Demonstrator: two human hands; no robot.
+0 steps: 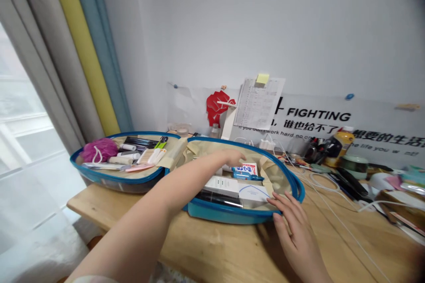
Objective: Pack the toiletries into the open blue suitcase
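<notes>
A blue-rimmed case lies unfolded on the wooden table, with a left half [133,180] and a right half [229,217]. Over the right half reaches my left hand [235,157]; a fingertip sticks out, but the other fingers are hidden, so any hold cannot be made out. Close below it are a blue tube [245,176] and a small white box with blue and red print [251,167]. White boxes [254,194] and a dark, shiny flat item [221,199] lie along the near side. My right hand [295,227] is open, fingers spread at the case's near right rim.
The left half holds a purple mesh ball [99,149], cotton swabs [151,155] and several small tubes. To the right, white cables [335,214], a yellow bottle [341,146] and a green-grey jar [353,166] crowd the table [252,247]. Behind stands a wall with a poster [318,117].
</notes>
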